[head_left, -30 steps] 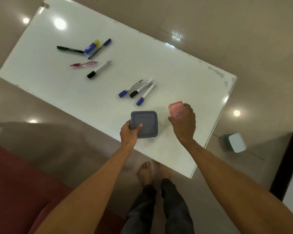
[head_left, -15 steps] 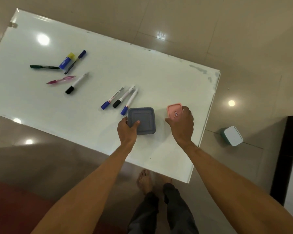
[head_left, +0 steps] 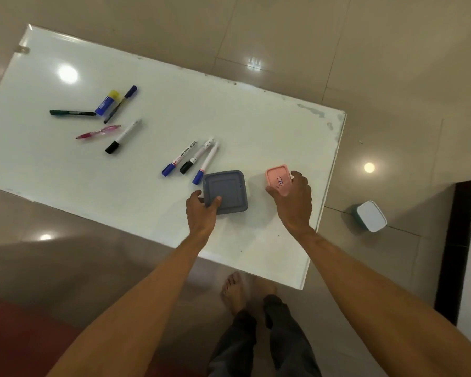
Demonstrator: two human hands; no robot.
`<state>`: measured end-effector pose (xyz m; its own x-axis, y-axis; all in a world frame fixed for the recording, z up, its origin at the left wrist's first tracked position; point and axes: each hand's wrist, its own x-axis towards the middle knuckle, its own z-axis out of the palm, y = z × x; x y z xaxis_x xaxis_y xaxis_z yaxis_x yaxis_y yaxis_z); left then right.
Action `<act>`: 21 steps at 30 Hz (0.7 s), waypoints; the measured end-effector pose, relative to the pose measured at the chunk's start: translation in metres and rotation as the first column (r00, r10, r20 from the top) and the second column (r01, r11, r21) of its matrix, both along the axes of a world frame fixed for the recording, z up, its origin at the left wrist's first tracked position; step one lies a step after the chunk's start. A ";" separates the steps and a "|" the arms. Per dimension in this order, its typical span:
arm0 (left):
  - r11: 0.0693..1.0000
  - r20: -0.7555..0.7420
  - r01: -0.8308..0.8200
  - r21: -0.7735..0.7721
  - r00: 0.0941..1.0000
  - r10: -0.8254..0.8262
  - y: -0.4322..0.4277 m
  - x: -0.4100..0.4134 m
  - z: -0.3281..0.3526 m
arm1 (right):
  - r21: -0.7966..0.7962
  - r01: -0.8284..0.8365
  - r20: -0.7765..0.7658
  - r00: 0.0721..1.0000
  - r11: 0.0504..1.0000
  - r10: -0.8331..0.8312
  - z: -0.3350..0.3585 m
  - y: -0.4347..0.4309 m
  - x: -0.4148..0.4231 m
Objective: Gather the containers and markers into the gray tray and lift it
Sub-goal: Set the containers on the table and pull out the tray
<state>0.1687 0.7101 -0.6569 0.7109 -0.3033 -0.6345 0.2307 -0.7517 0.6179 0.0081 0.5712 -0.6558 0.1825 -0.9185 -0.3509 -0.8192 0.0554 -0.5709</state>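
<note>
A square gray container (head_left: 226, 190) sits near the front of the white table (head_left: 269, 126); my left hand (head_left: 201, 210) grips its near left corner, thumb on the lid. To its right stands a small pink container (head_left: 276, 176), held at its near right side by my right hand (head_left: 292, 198). Three white markers (head_left: 195, 159) lie side by side just beyond the gray container, one almost touching it. Farther left lie a black-capped marker (head_left: 123, 137), a pink pen (head_left: 98, 131), a green marker (head_left: 72, 113), a dark blue pen (head_left: 120, 104) and a blue and yellow glue stick (head_left: 107, 102).
A teal box with a white lid (head_left: 370, 216) stands on the tiled floor right of the table. My bare feet (head_left: 235, 291) are under the table's near edge. A dark red surface (head_left: 25, 338) fills the lower left corner, and a dark door frame (head_left: 454, 248) runs down the right.
The view has shifted as my head moved. The gray container has slid a little toward the three markers. Both hands keep their grips.
</note>
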 end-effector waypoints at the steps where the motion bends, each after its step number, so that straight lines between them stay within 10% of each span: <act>1: 1.000 0.002 0.000 0.001 1.000 0.000 0.003 -0.001 0.004 | -0.023 -0.017 -0.010 1.000 1.000 0.017 0.005 0.002 -0.002; 21: 0.990 0.065 -0.021 -0.141 0.997 0.031 0.103 -0.068 0.142 | -0.178 -0.159 0.071 0.982 0.971 0.174 0.148 0.122 -0.035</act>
<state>0.1010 0.8135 -0.5144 0.7592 -0.3668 -0.5376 0.2034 -0.6509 0.7314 -0.0269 0.6937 -0.5075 0.3606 -0.9175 -0.1676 -0.7562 -0.1823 -0.6284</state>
